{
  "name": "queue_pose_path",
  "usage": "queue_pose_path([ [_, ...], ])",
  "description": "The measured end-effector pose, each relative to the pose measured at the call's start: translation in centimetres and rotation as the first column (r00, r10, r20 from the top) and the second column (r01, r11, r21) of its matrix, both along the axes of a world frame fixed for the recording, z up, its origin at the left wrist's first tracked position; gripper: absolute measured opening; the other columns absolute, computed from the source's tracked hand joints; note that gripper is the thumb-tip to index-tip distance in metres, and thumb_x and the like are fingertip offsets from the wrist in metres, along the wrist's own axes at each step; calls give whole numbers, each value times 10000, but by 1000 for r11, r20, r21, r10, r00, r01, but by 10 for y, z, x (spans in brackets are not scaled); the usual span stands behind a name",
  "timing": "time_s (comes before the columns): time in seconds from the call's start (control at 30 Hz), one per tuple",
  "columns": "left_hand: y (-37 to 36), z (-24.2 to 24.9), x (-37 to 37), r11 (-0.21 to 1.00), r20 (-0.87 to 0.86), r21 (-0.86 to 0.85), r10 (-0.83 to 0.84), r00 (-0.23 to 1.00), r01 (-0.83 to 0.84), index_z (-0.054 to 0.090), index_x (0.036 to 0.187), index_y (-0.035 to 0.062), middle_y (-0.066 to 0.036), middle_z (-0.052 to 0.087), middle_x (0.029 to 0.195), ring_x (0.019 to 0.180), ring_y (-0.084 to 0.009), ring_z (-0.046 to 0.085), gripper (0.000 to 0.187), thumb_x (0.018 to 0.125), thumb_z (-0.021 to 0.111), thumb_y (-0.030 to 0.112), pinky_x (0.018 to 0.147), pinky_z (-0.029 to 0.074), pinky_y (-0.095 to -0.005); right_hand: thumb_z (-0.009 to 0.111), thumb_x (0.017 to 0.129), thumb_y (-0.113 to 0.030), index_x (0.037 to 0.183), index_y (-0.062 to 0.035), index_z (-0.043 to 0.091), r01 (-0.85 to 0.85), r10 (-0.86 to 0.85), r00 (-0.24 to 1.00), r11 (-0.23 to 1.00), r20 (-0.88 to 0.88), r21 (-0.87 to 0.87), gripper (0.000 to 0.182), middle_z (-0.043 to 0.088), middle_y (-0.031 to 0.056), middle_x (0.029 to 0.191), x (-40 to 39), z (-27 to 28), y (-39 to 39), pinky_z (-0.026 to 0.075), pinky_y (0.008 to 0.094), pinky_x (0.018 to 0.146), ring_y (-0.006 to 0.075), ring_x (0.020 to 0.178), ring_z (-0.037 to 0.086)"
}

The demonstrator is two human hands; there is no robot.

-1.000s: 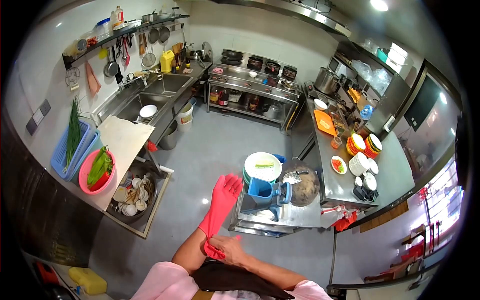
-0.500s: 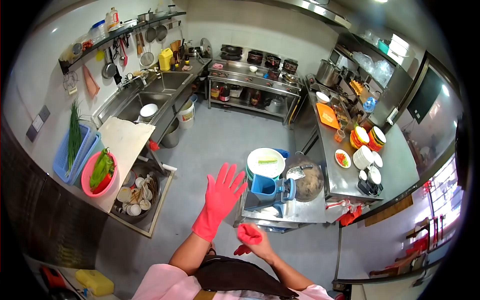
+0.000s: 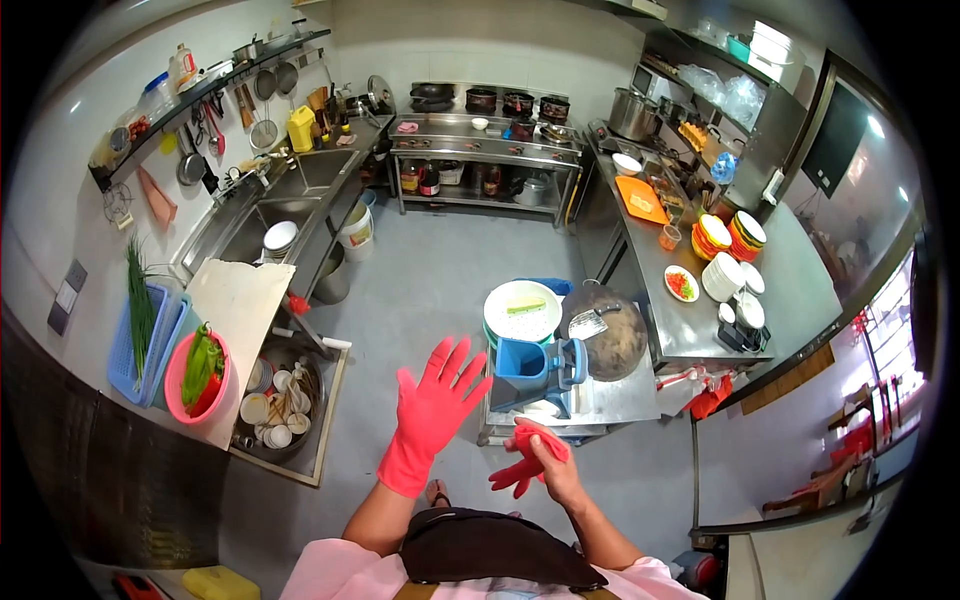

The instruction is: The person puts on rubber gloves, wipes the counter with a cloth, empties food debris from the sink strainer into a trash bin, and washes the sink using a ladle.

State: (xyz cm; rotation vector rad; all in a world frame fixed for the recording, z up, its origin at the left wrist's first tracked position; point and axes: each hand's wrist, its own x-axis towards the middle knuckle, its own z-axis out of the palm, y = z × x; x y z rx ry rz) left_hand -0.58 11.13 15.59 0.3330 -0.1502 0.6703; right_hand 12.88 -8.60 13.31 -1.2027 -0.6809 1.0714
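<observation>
A red rubber glove covers my left hand [image 3: 437,405], which is raised with its fingers spread and nothing in it. Bare and closed, my right hand [image 3: 562,475] grips a second red rubber glove [image 3: 520,474], whose fingers hang down to the left. Both hands are in front of my body, above the grey floor, with a gap between them. Just beyond them is a small metal table [image 3: 625,402] bearing a blue plastic container [image 3: 522,362], a white basin [image 3: 497,312] and a round chopping board [image 3: 618,345] with a cleaver lying on it.
To the left, a pink bowl [image 3: 172,385] of peppers stands by a blue basket [image 3: 122,360], above a tub [image 3: 300,450] of dishes. Sinks [image 3: 285,210] line the left wall. A stove [image 3: 480,150] is at the back, and a steel counter [image 3: 690,335] with stacked bowls runs along the right.
My right hand has risen and moved right, and the glove it holds now shows its hanging fingers. The gloved left hand stays spread, slightly lower. The view has shifted a little.
</observation>
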Motion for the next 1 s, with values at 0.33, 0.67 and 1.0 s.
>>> queue_pose_path([
  [0.33,-5,-3,12,988,-77,156,3,997,9,277,1572,194,-84,328,1606,1483,-374,270,879,892,525,692,1221,198,-561,762,862,-91,955,-31,617,-223,225,910,974,347,-47,182,678,81,836,-57,22,22,515,311,713,182,754,636],
  [0.67,-8,-3,18,991,53,-21,-132,990,134,250,1584,247,-43,459,1533,1432,-323,390,859,906,468,726,1216,228,-523,729,886,-335,737,-56,623,-204,124,480,979,868,-27,334,649,153,720,-92,25,49,485,452,565,377,648,632],
  [1.0,-8,-20,21,979,144,-42,-194,970,202,307,1563,273,-31,590,1406,1314,-291,533,831,897,470,742,1193,278,-512,703,869,-299,728,-80,597,-181,118,479,983,870,-33,281,594,168,628,-104,18,56,446,481,509,388,590,606],
])
